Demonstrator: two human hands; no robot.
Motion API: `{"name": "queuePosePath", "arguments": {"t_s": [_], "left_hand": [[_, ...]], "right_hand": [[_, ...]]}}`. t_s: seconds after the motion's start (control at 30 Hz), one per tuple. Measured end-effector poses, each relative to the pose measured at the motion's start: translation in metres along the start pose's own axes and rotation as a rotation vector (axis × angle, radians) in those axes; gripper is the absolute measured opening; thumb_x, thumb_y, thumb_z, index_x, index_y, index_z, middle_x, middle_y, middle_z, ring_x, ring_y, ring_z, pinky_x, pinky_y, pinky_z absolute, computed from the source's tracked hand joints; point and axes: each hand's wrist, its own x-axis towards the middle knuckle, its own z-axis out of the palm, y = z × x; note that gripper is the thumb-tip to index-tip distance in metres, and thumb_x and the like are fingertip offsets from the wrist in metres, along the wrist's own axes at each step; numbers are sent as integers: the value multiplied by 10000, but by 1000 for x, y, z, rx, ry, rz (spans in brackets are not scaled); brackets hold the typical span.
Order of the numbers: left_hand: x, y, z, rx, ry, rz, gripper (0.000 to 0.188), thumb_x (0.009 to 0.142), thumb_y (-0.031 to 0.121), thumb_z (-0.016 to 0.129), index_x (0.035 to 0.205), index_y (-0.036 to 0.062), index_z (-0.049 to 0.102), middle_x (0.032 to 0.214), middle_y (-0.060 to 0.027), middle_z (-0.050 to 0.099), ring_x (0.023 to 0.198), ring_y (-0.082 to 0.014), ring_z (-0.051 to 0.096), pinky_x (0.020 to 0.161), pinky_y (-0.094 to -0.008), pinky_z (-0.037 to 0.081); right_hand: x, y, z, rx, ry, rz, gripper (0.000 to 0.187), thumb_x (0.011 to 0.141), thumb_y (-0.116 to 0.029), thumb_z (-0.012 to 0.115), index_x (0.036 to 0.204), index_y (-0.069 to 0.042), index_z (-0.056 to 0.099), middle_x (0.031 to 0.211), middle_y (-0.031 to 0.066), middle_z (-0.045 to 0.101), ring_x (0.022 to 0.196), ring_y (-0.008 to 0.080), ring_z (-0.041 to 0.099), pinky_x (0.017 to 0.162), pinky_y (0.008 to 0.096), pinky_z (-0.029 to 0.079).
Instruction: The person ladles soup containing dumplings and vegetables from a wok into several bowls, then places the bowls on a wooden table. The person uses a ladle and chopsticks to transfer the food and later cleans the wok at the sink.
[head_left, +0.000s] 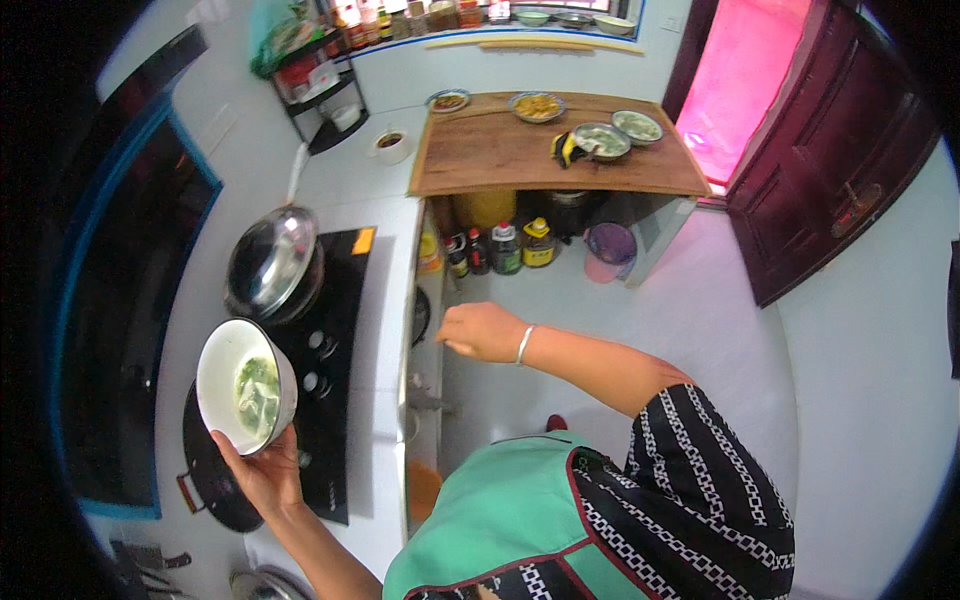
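My left hand (265, 470) is closed on the rim and side of a white bowl (222, 385) with a dark edge. The bowl is tilted, and green leafy food (257, 395) with some liquid lies in its lower side. It is held above the black gas stove, over a dark wok (215, 475) that is partly hidden by bowl and hand. My right hand (482, 332), with a bracelet at the wrist, is in the air right of the counter edge. Its fingers are curled in, and nothing shows in them.
A lidded pan (275, 262) sits on the stove's far burner (345, 300). Beyond it a small cup (392, 147) stands on the counter. Several dishes and a yellow-black cloth (566, 150) are on the wooden table (470, 150). Bottles (506, 248) and a pink bin (607, 255) stand underneath.
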Motion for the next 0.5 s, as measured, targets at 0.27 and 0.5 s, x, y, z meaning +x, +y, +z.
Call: {"name": "queuePosePath", "arguments": {"t_s": [0.27,0.5], "left_hand": [[92,-133,4,-95,-30,-272,646,822,501,573,1298,106,386,1250,-151,470,1075,-313,534,714,-433,572],[191,-231,62,-2,-376,-539,703,859,544,461,1336,53,300,1266,-187,456,1081,-324,546,738,-434,568]], "right_hand": [[-76,117,-71,-393,259,556,158,750,-174,615,891,-105,595,852,93,550,860,285,551,722,399,464],[-94,234,-99,-740,233,851,363,716,-103,624,1072,-132,562,1016,84,532,1023,283,493,828,402,427]]}}
